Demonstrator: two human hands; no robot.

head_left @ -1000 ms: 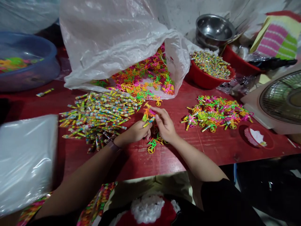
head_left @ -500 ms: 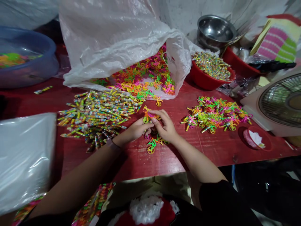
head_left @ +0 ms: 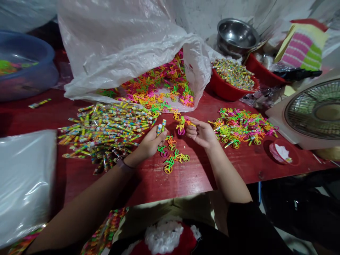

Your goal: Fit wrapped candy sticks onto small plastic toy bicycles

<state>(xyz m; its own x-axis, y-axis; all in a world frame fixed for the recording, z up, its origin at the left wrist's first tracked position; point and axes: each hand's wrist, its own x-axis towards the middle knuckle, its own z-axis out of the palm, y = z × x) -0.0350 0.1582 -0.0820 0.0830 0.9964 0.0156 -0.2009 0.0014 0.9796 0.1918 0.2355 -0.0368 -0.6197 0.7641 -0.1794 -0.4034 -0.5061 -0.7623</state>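
In the head view, the left hand (head_left: pixel 151 143) is closed around at least two tubes (head_left: pixel 159 129), their ends sticking up past the thumb; if that grip slackens, they could slide down onto the loose bikes (head_left: pixel 176 155) lying on the worktop (head_left: pixel 196 179) just beside its fingertips. The right hand (head_left: pixel 202 134), apart from it, has its thumb and fingers drawn together on a small bunch of bikes (head_left: pixel 181 124), with the remaining fingers curled in. Those parts are small and dim at this range, so I cannot tell how many pieces it pinches or whether a tube is among them. The hold looks to be near the edge of the bunch, so a piece could swing or drop, and the open frames and wheels could hook one another. The loose bikes below and between the hands seem likely to snag the same way if a knuckle brushes them. The tube pile (head_left: pixel 106 124) spreads close to the left hand, its wrist over the near edge, so a sideways sweep could scatter it. Just beyond the right hand, the mixed heap (head_left: pixel 243 128) lies close enough that a backward knock could spill pieces toward the fan (head_left: pixel 326 109).
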